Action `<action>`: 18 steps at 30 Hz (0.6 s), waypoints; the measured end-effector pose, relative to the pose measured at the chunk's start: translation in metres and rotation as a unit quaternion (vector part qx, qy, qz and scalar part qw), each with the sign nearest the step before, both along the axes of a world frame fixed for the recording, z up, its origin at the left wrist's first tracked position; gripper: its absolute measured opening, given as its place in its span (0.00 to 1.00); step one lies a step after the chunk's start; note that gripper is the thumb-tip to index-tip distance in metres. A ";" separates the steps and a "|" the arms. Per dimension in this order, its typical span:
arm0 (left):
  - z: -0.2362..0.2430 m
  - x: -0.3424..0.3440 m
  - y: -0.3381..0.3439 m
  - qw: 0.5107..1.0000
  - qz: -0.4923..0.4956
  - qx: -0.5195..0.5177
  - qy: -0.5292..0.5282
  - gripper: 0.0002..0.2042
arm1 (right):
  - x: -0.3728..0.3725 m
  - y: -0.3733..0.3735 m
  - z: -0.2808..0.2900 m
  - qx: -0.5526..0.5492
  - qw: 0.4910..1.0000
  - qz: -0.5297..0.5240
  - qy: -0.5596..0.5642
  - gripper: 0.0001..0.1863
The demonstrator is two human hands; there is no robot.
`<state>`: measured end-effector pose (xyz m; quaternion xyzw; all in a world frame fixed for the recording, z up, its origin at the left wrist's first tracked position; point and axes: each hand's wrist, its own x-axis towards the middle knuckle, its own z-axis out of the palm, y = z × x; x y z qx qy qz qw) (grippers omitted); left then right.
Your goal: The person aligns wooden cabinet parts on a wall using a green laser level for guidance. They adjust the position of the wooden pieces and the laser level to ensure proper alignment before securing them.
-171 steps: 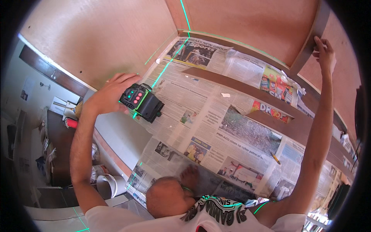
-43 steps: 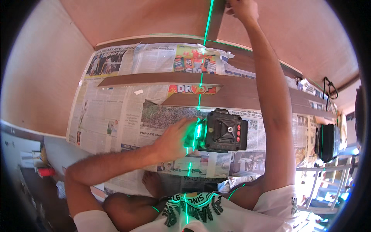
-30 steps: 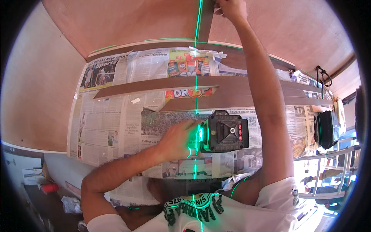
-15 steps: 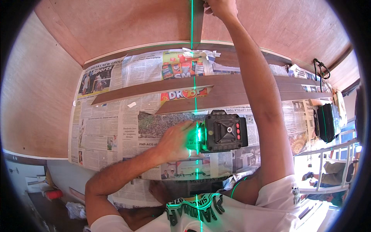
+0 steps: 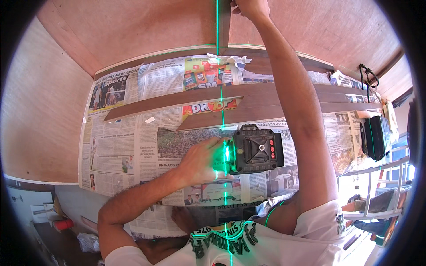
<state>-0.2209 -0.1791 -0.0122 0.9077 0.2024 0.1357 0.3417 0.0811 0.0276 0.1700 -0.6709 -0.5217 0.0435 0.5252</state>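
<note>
My left hand is closed round the side of a black laser level that rests on newspaper, its green glow on my fingers. A green line runs from it up along an upright brown wooden strip and down across my white shirt. My right hand reaches to the top edge, beside that strip, fingers curled; what they hold is hidden. Under my right forearm, long brown boards, some with angled ends, lie across the newspaper.
Plywood panels surround the papered surface. At right are a black case, dark cables, white metal railings and, beyond, a person's legs. Low at left lie a red object and a plastic bag.
Since the oldest frame, the laser level has moved right to mid-newspaper, its line now along the upright strip. Over the last second only the view has shifted slightly; both hands keep their grips.
</note>
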 end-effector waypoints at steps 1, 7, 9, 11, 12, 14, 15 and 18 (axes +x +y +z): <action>0.003 0.000 0.000 1.000 0.000 -0.007 0.001 0.49 | 0.000 0.000 0.000 0.000 1.000 -0.002 0.002 0.15; 0.005 0.001 0.000 1.000 -0.004 -0.006 0.017 0.49 | -0.001 -0.001 0.001 0.007 1.000 0.002 0.002 0.15; 0.004 0.000 0.000 1.000 0.002 -0.001 -0.003 0.42 | -0.002 -0.001 0.002 0.003 1.000 0.005 0.013 0.15; 0.004 0.000 0.000 1.000 0.001 0.002 -0.009 0.38 | -0.001 -0.002 0.002 0.002 1.000 0.004 0.021 0.15; 0.004 0.000 0.000 1.000 0.000 0.003 -0.005 0.37 | 0.000 -0.001 0.001 0.002 1.000 0.004 0.020 0.16; 0.002 0.001 0.000 1.000 -0.003 0.008 -0.001 0.36 | 0.002 0.000 0.001 0.001 1.000 0.002 0.017 0.16; 0.001 0.001 0.000 1.000 -0.003 0.014 0.000 0.36 | 0.003 -0.001 0.001 0.001 1.000 0.002 0.014 0.16; 0.000 0.001 0.000 1.000 -0.007 0.025 0.010 0.45 | 0.003 -0.001 0.000 0.009 1.000 0.005 0.014 0.16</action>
